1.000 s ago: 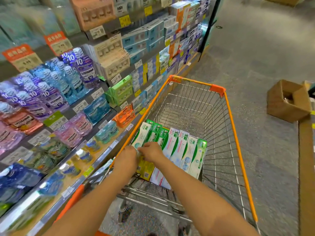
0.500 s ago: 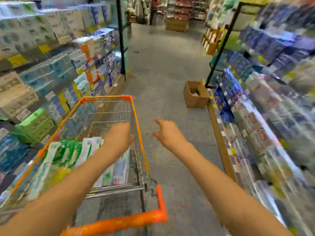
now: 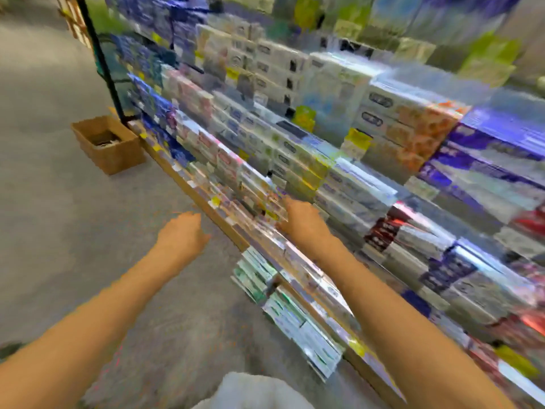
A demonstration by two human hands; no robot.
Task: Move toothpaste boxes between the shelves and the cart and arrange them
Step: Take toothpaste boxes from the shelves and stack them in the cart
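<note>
The view is motion-blurred. Shelves [image 3: 224,222] packed with toothpaste boxes [image 3: 298,163] run diagonally across the right side. Green and white toothpaste boxes [image 3: 298,317] sit in a stack on the lowest level, below the shelf edge. My right hand [image 3: 303,219] reaches over the shelf's front edge toward the boxes, fingers loosely extended, holding nothing. My left hand [image 3: 182,234] hovers over the floor just left of the shelf edge, fingers loosely curled and empty. The cart is out of view.
An open cardboard box [image 3: 109,143] stands on the grey floor [image 3: 59,202] at the far end of the shelf, beside a dark upright post [image 3: 100,57]. The aisle floor stretches to the left.
My view has swung right from the cart to the opposite shelves. Both hands left the boxes in the cart and now reach toward the shelf, empty.
</note>
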